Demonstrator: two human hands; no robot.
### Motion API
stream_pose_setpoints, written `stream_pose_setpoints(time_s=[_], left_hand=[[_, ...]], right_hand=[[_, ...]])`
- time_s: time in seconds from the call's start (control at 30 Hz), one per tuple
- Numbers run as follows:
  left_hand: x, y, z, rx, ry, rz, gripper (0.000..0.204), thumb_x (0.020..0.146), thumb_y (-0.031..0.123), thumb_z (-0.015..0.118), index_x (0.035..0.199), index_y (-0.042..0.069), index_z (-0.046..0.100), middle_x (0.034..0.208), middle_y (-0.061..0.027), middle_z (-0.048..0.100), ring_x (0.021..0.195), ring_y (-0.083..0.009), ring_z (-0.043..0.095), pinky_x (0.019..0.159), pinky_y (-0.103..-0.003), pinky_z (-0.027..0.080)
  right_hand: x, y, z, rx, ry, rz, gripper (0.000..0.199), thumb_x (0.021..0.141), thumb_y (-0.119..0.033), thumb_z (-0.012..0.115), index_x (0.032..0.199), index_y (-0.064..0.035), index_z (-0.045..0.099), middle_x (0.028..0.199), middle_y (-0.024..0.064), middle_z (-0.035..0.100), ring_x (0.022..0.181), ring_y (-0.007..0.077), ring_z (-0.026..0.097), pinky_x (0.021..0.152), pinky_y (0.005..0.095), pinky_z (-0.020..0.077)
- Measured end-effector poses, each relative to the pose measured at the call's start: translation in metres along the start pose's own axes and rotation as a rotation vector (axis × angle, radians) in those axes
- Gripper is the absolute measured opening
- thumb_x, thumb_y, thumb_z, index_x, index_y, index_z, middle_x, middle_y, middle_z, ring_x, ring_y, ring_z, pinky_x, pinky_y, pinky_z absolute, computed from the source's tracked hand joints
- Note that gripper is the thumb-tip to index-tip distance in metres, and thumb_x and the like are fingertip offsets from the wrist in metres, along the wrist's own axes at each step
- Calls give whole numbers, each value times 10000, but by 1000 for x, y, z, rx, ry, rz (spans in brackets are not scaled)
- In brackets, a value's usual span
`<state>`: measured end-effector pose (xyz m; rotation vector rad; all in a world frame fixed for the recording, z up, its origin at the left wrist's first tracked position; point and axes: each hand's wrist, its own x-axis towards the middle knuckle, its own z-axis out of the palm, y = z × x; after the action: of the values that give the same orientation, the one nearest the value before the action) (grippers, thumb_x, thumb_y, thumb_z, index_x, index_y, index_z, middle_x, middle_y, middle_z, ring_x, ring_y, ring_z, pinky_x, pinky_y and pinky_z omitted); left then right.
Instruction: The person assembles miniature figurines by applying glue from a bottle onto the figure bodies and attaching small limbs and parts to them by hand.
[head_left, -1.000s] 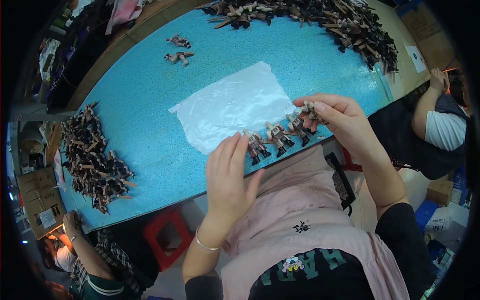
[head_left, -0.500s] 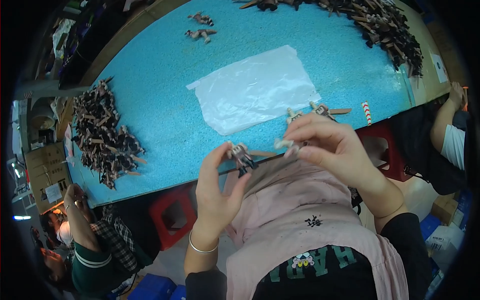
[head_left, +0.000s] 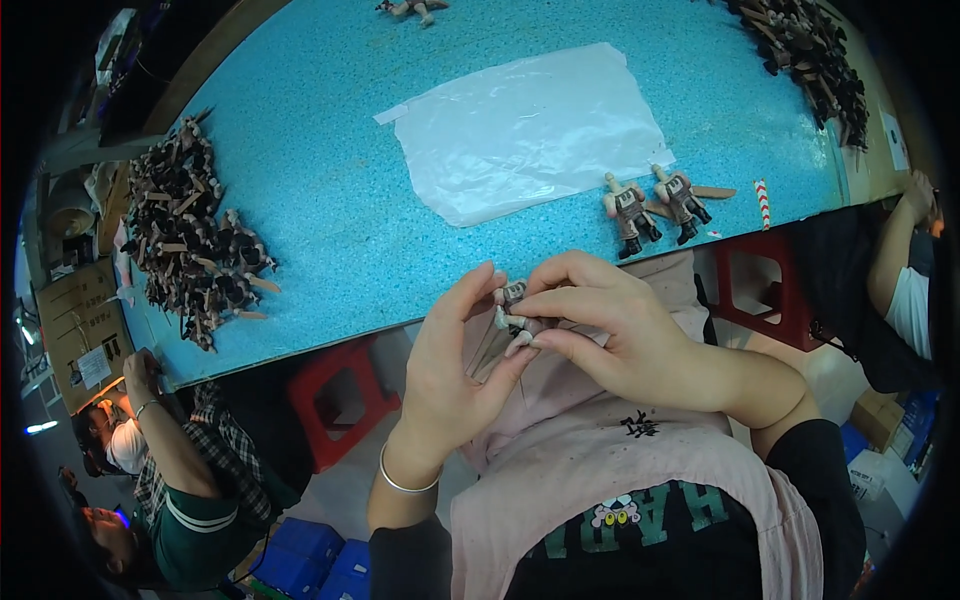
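Just over the table's near edge, my left hand grips a small toy figure by thumb and fingers. My right hand is closed against it, pinching a pale second piece that looks like another figure or a figure part. The fingers cover much of both, so I cannot tell whether they are joined. Right of my hands, two toy figures with dark boots lie side by side, one nearer my hands and one beside a tan strip.
A white plastic sheet lies on the blue tabletop. Piles of figures sit at the left and far right. A red-and-white strip is near the right edge. Red stools stand below, with people on both sides.
My right hand has come left and brought its pale piece to the figure in my left hand. The view has shifted, uncovering the two figures on the table.
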<state>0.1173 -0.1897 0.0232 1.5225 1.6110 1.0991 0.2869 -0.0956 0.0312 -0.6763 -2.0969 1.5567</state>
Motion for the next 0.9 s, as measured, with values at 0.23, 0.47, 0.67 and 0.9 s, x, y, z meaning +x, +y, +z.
stream_pose_setpoints(time_s=[0.23, 0.47, 0.67, 0.9], left_hand=[[0, 1, -1, 52, -27, 16, 638, 701, 20, 743, 1263, -29, 443, 1156, -173, 554, 1031, -263, 587, 871, -336, 485], [2, -7, -1, -194, 10, -39, 500, 744, -20, 673, 1211, -32, 496, 1092, -162, 583, 979, -253, 609, 851, -328, 484], [3, -12, 3, -141, 70, -47, 283, 771, -28, 651, 1045, -19, 581, 1003, -141, 618, 931, -239, 629, 824, -313, 488], [-2, -14, 10, -208, 137, -52, 205, 788, -35, 635, 986, -18, 585, 966, -133, 608, 942, -232, 616, 850, -323, 476]], right_hand=[[-1, -3, 3, -32, 32, 27, 248, 767, -9, 639, 1015, -6, 632, 1001, 117, 559, 885, 227, 574, 718, 299, 474], [-2, 0, 6, 33, 112, 39, 194, 745, -27, 667, 935, -5, 632, 908, 103, 559, 775, 253, 577, 649, 328, 465], [-1, 1, 8, 35, 120, 44, 192, 738, -32, 677, 924, -7, 636, 887, 102, 560, 767, 251, 577, 643, 330, 465], [-1, 1, 1, 45, 28, 83, 275, 738, 3, 669, 1011, -9, 641, 1005, 124, 575, 964, 236, 582, 784, 309, 482]])
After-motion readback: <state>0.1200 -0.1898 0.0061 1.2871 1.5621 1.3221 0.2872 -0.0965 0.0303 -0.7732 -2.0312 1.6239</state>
